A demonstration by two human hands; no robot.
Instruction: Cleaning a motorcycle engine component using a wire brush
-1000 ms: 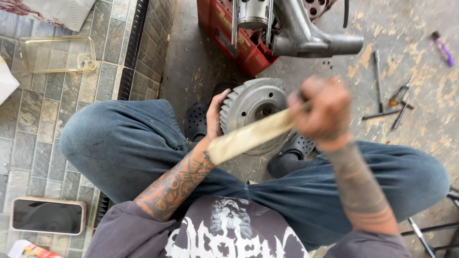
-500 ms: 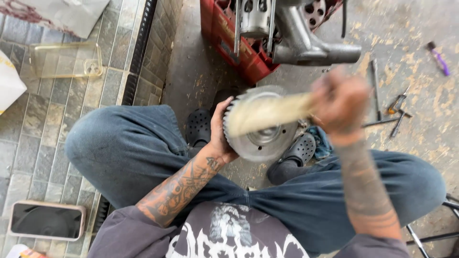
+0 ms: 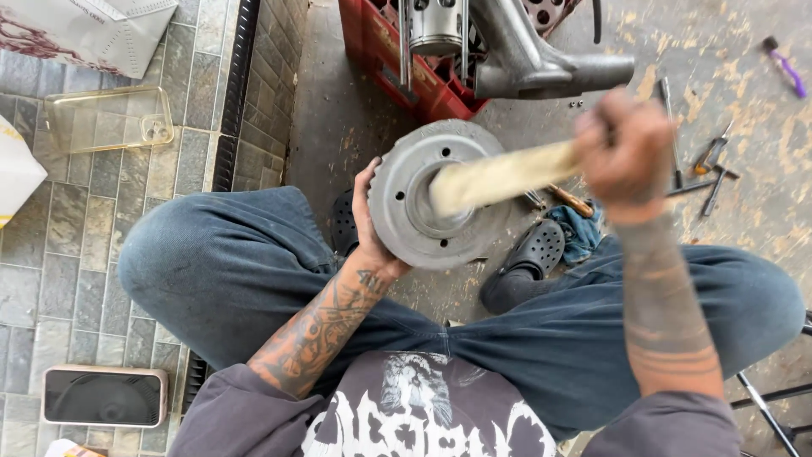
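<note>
I sit cross-legged in blue jeans. My left hand (image 3: 368,222) grips the left rim of a round grey metal hub (image 3: 406,182) held up above my legs, its flat face toward me. My right hand (image 3: 624,151), blurred by motion, is closed on the end of a pale wooden handle (image 3: 499,176). The handle's far end rests against the raised centre of the hub.
A red crate (image 3: 423,80) with metal engine parts stands ahead. Hand tools (image 3: 706,165) and a blue rag (image 3: 579,228) lie on the concrete at right. On the tiled step at left lie a clear phone case (image 3: 108,118) and a phone (image 3: 103,396). Black clogs (image 3: 529,254) cover my feet.
The hub has turned from edge-on to face me and risen. My right hand swung the wooden handle from down-left to across the hub's centre.
</note>
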